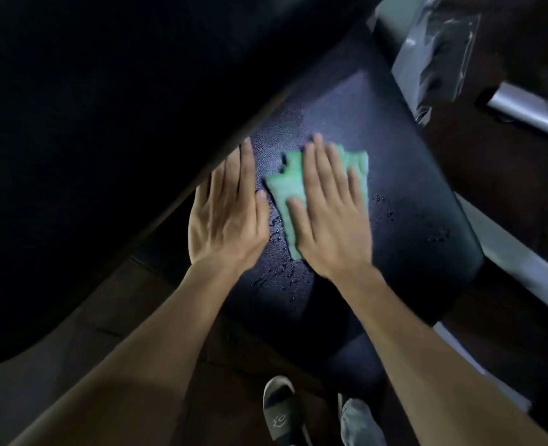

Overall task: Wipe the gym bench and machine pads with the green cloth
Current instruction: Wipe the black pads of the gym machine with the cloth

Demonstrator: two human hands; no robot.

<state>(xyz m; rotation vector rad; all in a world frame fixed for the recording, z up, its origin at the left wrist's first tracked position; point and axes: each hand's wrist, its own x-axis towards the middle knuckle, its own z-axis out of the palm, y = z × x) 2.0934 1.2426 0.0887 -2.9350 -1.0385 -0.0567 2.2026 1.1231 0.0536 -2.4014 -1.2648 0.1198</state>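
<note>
A dark padded seat pad [404,175] fills the middle of the head view, with water droplets scattered on its surface. The green cloth [285,185] lies flat on the pad. My right hand [330,214] presses flat on top of the cloth, fingers stretched out and together, covering most of it. My left hand [231,214] rests flat on the bare pad just left of the cloth, fingers extended, holding nothing. A large black back pad [105,123] rises at the upper left, its edge right beside my left hand.
Grey metal machine frame bars [530,107] run along the right side, one wrapped in clear plastic [440,53]. Brown floor lies below. My sandalled foot [279,410] and a jeans leg [359,420] show at the bottom, close to the pad's near edge.
</note>
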